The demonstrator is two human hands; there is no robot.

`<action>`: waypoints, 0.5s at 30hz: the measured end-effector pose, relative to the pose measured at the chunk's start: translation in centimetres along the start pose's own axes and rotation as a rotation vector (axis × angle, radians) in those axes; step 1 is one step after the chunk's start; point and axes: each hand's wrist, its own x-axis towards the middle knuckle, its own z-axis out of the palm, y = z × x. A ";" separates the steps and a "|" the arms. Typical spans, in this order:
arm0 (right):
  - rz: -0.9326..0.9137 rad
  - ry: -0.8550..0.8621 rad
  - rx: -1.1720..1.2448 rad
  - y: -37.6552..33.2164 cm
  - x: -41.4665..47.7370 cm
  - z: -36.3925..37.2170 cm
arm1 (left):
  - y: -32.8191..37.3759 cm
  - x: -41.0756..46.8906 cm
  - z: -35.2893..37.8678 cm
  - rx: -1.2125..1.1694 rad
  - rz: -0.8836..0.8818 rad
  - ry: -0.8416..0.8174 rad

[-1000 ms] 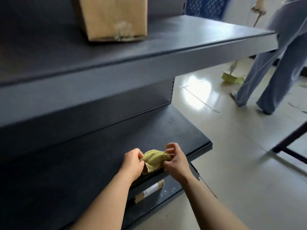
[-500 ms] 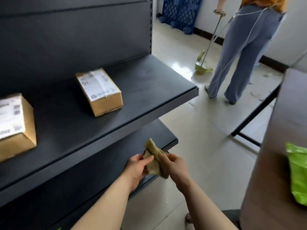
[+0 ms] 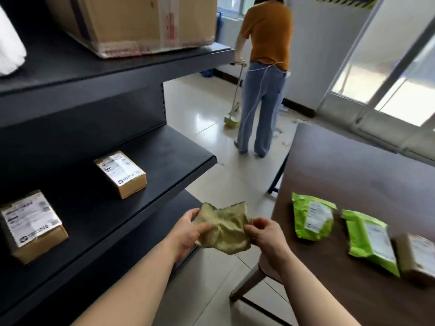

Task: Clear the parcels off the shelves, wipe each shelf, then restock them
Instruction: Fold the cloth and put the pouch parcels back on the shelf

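Cloth [image 3: 223, 228] stretched between hands; left fingers [image 3: 202, 228], right fingers [image 3: 250, 229] pinching opposite edges.

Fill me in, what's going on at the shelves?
A person holds a cloth spread between the left hand and right hand, in the air beside the shelves. Two small boxes sit on the middle shelf and a big box on the one above, so neither is cleared. Two green bags lie on the table to the right. Behind, another person sweeps with a broom.
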 end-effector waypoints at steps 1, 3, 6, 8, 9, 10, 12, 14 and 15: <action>-0.008 0.046 0.023 -0.5 -1.2 -1.2 | 0.7 -0.7 1.0 0.056 0.013 -0.042; -0.023 0.156 0.026 -1.0 -3.5 -4.0 | 1.7 -2.2 3.4 0.191 0.029 -0.100; -0.024 0.188 0.031 -1.0 -6.5 -8.2 | 1.9 -3.3 7.1 0.440 0.089 -0.141; 0.004 0.162 0.018 -0.3 -8.3 -11.4 | 1.4 -3.7 10.4 0.582 0.152 -0.196; 0.021 0.157 -0.023 0.2 -9.0 -12.7 | 1.1 -3.9 11.6 0.627 0.185 -0.208; 0.040 0.157 -0.070 0.6 -9.2 -13.5 | 0.8 -4.0 12.4 0.645 0.214 -0.210; 0.045 0.228 -0.161 1.7 -10.8 -16.8 | 0.0 -4.5 15.7 0.685 0.253 -0.272; 0.049 0.311 -0.242 2.7 -12.2 -20.0 | -1.1 -4.7 18.7 0.713 0.269 -0.334; 0.056 0.346 -0.249 3.3 -12.7 -21.5 | -1.6 -4.8 20.1 0.728 0.270 -0.353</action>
